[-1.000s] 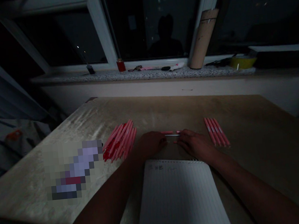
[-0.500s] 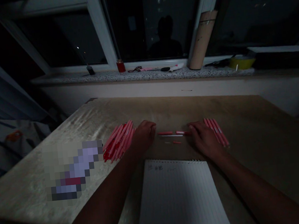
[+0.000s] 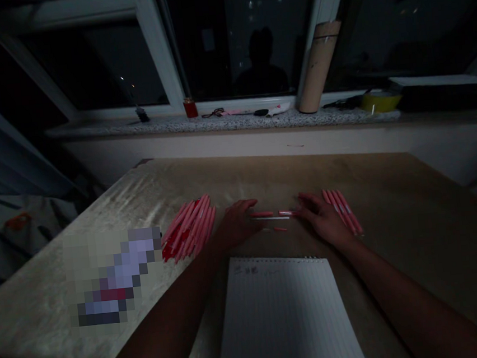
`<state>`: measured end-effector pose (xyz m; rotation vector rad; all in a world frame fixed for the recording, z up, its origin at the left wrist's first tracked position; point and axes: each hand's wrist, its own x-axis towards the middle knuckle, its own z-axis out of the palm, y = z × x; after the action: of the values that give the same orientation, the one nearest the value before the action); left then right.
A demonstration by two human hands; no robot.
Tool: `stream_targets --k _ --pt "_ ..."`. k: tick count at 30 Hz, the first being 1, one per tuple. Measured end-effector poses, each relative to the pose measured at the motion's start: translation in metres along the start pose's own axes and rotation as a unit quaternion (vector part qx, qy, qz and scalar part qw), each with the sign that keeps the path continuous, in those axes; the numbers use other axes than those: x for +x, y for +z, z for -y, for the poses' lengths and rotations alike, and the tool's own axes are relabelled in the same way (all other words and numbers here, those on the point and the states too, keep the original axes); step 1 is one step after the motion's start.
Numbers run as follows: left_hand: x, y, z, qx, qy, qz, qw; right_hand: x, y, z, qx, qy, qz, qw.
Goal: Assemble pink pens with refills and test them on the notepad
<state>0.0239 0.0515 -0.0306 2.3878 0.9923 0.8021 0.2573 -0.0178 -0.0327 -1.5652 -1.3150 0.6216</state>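
Note:
My left hand (image 3: 239, 223) hovers low over the table with thumb and fingers apart, at the left end of a pink pen barrel (image 3: 263, 214). My right hand (image 3: 318, 214) is also open. Its thumb lies by the end of a second pink pen piece (image 3: 286, 213); whether it touches cannot be made out. Just below the barrel lies a thin pale refill (image 3: 274, 218). A small pink part (image 3: 280, 229) rests nearer to me. To the left is a pile of pink pens (image 3: 190, 228), and several more pens (image 3: 343, 211) lie side by side beyond my right hand.
A lined spiral notebook (image 3: 289, 315) lies in front of me. At left is a blurred-out object (image 3: 125, 274). On the windowsill (image 3: 166, 124) stand a tall tan cylinder (image 3: 319, 70), a small red jar (image 3: 190, 108) and a yellow tape roll (image 3: 380, 102).
My left hand has moved right to the pink barrel, and its fingers have spread. The right hand's fingers have opened wider around the second piece. The view has shifted slightly.

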Motion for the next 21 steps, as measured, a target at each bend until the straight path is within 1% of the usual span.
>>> stream_targets --k 8,12,15,17,19,21 --pt "0.000 -0.001 0.000 -0.005 0.000 0.007 1.000 0.001 -0.001 -0.006 0.017 0.006 0.003 1.000" --pt "0.000 -0.001 0.000 -0.051 -0.034 -0.004 0.998 0.001 -0.002 -0.003 0.018 0.011 -0.009 1.000" --pt "-0.001 -0.001 -0.001 -0.101 -0.047 -0.017 0.994 0.002 -0.004 -0.003 0.014 0.018 -0.020 1.000" --pt "0.000 -0.001 -0.002 -0.137 -0.061 -0.031 0.988 0.003 -0.004 -0.006 0.040 0.019 -0.026 0.999" --pt "0.002 -0.002 -0.002 -0.183 -0.092 -0.048 0.978 0.006 -0.004 -0.011 0.101 0.030 -0.039 0.994" --pt "0.005 -0.003 0.000 -0.233 -0.132 -0.074 0.961 0.009 -0.004 -0.014 0.169 0.055 -0.053 0.983"
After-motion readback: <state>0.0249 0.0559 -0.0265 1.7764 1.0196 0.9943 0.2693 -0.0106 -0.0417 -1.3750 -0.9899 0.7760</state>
